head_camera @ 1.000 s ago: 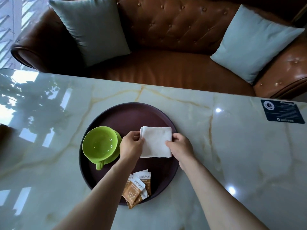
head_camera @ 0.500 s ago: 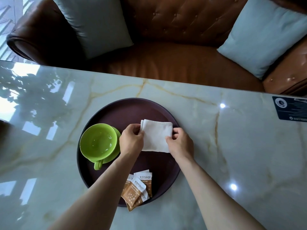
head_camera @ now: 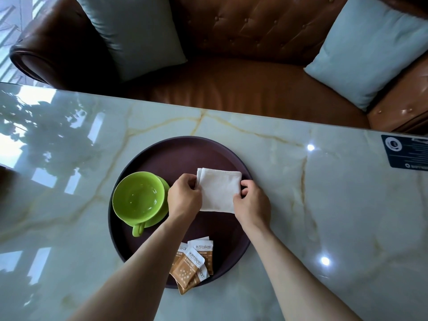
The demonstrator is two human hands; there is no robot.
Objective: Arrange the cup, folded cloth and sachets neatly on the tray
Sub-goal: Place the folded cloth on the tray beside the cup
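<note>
Head camera looks down on two bare hands working a folded cloth (head_camera: 218, 193) from either side. The left hand (head_camera: 184, 198) has its fingers curled in tight, pinching the cloth's left edge between thumb and fingertips near the upper corner, where two layers of the fold show. The right hand (head_camera: 252, 203) does the same on the opposite edge, fingers bent close and nipping the right side lower down. Both grips are narrow, closed onto the fabric, with no gap to speak of. Whether the cloth lies flat on the tray or is raised a little off it, I cannot tell from here.

The cloth is white, roughly square, and sits over the right half of a round dark purple tray (head_camera: 176, 156). Just beside the left hand, on the tray's left half, a lime green cup (head_camera: 139, 196) stands upright on a matching saucer (head_camera: 162, 213), its handle pointing toward the person. At the tray's near edge, between the two forearms, lie a few brown and white sachets (head_camera: 193, 265), overlapping in a loose fan, the lowest one poking out over the rim.

The tray rests on a glossy pale marble table (head_camera: 324, 205) with gold veins. Beyond it stands a brown leather sofa (head_camera: 231, 89) with two pale blue cushions (head_camera: 370, 49).
</note>
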